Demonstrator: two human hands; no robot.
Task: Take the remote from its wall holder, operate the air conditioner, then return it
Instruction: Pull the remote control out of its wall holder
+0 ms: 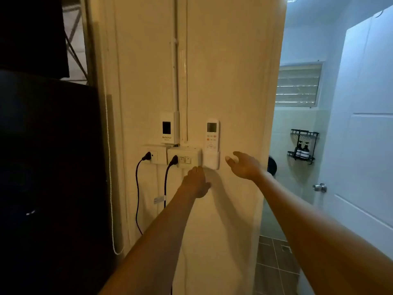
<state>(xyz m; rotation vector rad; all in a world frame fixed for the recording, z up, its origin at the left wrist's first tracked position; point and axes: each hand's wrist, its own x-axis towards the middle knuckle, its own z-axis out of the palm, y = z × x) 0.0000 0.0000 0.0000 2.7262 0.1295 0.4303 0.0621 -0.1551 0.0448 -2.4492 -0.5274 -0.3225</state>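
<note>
White remote (212, 134) upright in wall holder (211, 160). Left hand (196, 182) just below holder, right hand (244, 165) beside it; both hands open, empty.

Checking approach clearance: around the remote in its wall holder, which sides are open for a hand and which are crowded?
Bare wall lies right of the remote and holder, up to the wall corner, where the right hand is; above the remote is bare too. The left is crowded: switch box abuts the holder, with the left hand below it.

Two black plugs (146, 156) in wall sockets (184, 157), breaker box (169, 129) above; shower caddy (303, 145) with bottles, doorknob (320, 187) right.
</note>
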